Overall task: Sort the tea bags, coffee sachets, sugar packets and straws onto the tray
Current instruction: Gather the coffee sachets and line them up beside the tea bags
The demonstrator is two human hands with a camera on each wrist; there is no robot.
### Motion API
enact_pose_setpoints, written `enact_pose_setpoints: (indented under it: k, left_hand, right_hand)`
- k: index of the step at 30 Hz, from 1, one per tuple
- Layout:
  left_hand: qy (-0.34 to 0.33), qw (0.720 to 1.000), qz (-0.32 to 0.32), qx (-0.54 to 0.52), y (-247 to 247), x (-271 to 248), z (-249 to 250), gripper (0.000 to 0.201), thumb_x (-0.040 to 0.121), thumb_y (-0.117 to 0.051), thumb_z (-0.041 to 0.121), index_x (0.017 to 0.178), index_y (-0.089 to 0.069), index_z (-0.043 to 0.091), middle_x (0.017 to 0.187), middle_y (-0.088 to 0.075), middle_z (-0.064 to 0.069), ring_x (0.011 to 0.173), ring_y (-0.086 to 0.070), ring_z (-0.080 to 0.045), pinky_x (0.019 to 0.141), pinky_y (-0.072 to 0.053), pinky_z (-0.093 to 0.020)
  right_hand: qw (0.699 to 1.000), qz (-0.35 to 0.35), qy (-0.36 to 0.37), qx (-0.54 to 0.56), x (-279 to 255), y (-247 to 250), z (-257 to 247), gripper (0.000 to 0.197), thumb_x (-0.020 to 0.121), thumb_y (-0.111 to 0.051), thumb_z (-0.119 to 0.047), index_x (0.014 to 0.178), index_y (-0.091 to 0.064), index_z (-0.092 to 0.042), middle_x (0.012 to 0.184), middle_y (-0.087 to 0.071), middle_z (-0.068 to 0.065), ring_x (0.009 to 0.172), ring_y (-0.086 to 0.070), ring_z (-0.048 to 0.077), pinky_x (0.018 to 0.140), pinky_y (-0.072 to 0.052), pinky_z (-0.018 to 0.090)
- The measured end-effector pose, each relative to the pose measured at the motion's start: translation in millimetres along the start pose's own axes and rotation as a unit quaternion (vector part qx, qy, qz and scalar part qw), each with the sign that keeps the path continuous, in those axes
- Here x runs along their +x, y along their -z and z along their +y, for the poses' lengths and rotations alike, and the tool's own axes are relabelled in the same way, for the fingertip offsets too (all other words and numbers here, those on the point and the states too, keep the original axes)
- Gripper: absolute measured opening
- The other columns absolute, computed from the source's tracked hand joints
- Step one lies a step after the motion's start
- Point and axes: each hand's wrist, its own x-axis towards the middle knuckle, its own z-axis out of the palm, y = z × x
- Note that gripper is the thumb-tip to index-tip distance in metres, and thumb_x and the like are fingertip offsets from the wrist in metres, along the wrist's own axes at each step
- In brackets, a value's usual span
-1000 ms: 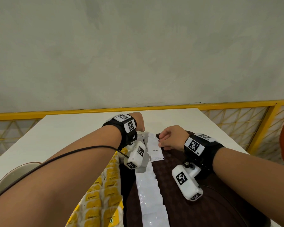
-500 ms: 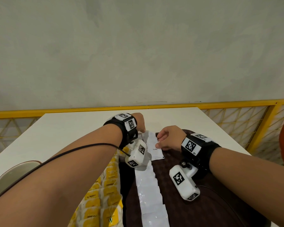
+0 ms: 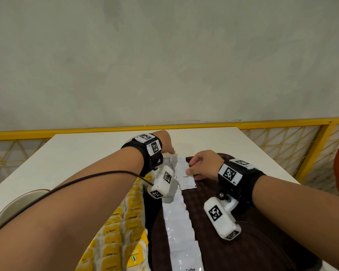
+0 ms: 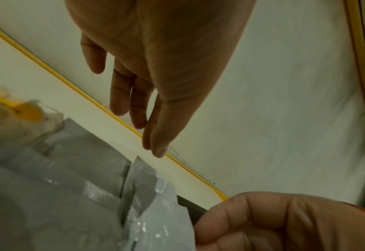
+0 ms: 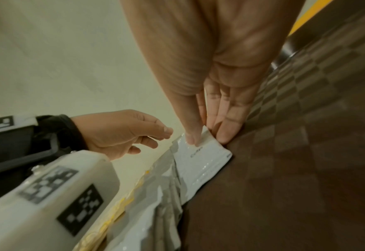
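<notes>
— What's the right hand (image 3: pixel 203 165) doing?

— It pinches the far end of a white coffee sachet (image 3: pixel 186 175), thumb on top and fingers (image 5: pixel 228 125) beneath, at the far end of the dark brown tray (image 3: pixel 262 249). "Coffee" is printed on its face.

— Where does that sachet sit?

— At the head of a row of white sachets (image 3: pixel 181 227) that runs overlapping down the tray's left side.

— And the left hand (image 3: pixel 165 142)?

— Released, fingers (image 4: pixel 121 95) loose and holding nothing, hovering just left of that sachet over the white table (image 3: pixel 82 153).

— Anything else sorted?

— Yellow-tagged tea bags (image 3: pixel 123 227) lie in rows left of the sachets. A bowl (image 3: pixel 18 204) stands at the table's left edge.
</notes>
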Motion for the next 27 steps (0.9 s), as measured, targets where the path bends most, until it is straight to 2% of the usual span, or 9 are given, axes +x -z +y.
enact_pose_setpoints:
  k: [3,7,9,12,14,16,21,24,27]
  left_hand:
    - [-0.011,1.000,-0.019,-0.004,1.5,-2.6,-0.9,0.039,0.087,-0.066,0.032,0.111,-0.067,0.002,0.115,-0.066,-0.009,0.107,-0.061,-0.024,0.085,-0.048,-0.030]
    - [-0.019,0.999,-0.031,0.003,0.7,-5.1,-0.5,0.036,0.085,-0.069,0.028,0.111,-0.068,0.003,0.114,-0.067,-0.010,0.108,-0.061,-0.025,0.086,-0.049,-0.030]
    - [-0.021,0.999,-0.036,0.004,-1.2,-4.7,-0.1,0.034,0.084,-0.070,0.026,0.110,-0.069,0.003,0.114,-0.067,-0.009,0.107,-0.062,-0.024,0.086,-0.049,-0.031]
    - [-0.019,0.999,-0.042,0.006,-3.4,-2.9,0.6,0.029,0.083,-0.070,0.022,0.105,-0.070,0.002,0.106,-0.068,-0.008,0.096,-0.063,-0.024,0.082,-0.050,-0.030]
    - [-0.021,0.999,-0.043,0.010,-4.5,-1.4,0.7,0.021,0.083,-0.070,0.020,0.098,-0.070,0.006,0.096,-0.064,-0.005,0.085,-0.058,-0.021,0.076,-0.048,-0.029]
    - [-0.021,0.999,-0.041,0.012,-6.0,0.4,0.2,0.016,0.082,-0.070,0.019,0.092,-0.070,0.008,0.091,-0.062,-0.003,0.081,-0.056,-0.020,0.073,-0.047,-0.029]
    - [-0.014,0.999,-0.025,0.035,-10.5,3.4,-0.5,0.026,0.079,-0.071,0.027,0.098,-0.071,0.009,0.102,-0.071,-0.004,0.094,-0.067,-0.022,0.086,-0.055,-0.035]
    - [-0.011,0.998,-0.016,0.054,-10.0,3.4,0.8,0.029,0.076,-0.074,0.033,0.096,-0.071,0.012,0.099,-0.071,-0.003,0.091,-0.067,-0.021,0.084,-0.056,-0.036]
    - [-0.008,0.998,-0.016,0.065,-10.8,2.6,3.0,0.029,0.074,-0.075,0.035,0.093,-0.071,0.013,0.097,-0.071,-0.001,0.089,-0.066,-0.021,0.083,-0.056,-0.036]
  right_hand:
    - [1.000,-0.001,-0.002,0.004,-0.5,-0.2,-0.2,0.018,0.074,-0.079,-0.002,0.080,-0.063,-0.007,0.089,-0.067,0.017,0.073,-0.067,0.022,0.066,-0.059,0.032]
    - [1.000,0.011,-0.003,0.004,0.4,-1.2,-2.3,0.018,0.075,-0.077,0.000,0.080,-0.062,-0.009,0.092,-0.065,0.016,0.088,-0.067,0.027,0.066,-0.058,0.031]
    - [1.000,0.006,0.002,-0.002,0.2,-1.8,-3.3,0.019,0.075,-0.076,0.001,0.080,-0.062,-0.011,0.089,-0.064,0.014,0.084,-0.066,0.025,0.068,-0.058,0.031]
    - [1.000,-0.002,0.009,-0.011,-0.3,-2.6,-3.8,0.021,0.076,-0.076,0.002,0.077,-0.061,-0.014,0.081,-0.063,0.009,0.076,-0.064,0.023,0.067,-0.057,0.030]
    - [1.000,-0.004,0.012,-0.016,0.0,-2.4,-4.0,0.022,0.075,-0.076,0.002,0.077,-0.061,-0.014,0.078,-0.062,0.007,0.074,-0.064,0.023,0.066,-0.057,0.029]
    - [1.000,-0.004,0.013,-0.018,0.4,-1.9,-3.8,0.022,0.075,-0.076,0.001,0.076,-0.061,-0.015,0.077,-0.062,0.007,0.073,-0.064,0.022,0.066,-0.057,0.029]
    - [0.999,0.001,0.020,-0.027,-0.7,-2.3,-2.9,0.021,0.075,-0.077,0.000,0.079,-0.062,-0.013,0.080,-0.062,0.006,0.073,-0.063,0.020,0.063,-0.057,0.026]
    - [0.999,0.005,0.022,-0.032,-0.6,-2.1,-2.6,0.020,0.075,-0.077,-0.001,0.086,-0.064,-0.011,0.079,-0.062,0.005,0.069,-0.062,0.018,0.062,-0.056,0.025]
    - [0.999,0.007,0.027,-0.033,-0.3,-2.8,-2.3,0.019,0.075,-0.077,0.001,0.084,-0.064,-0.011,0.079,-0.063,0.006,0.069,-0.062,0.019,0.062,-0.056,0.025]
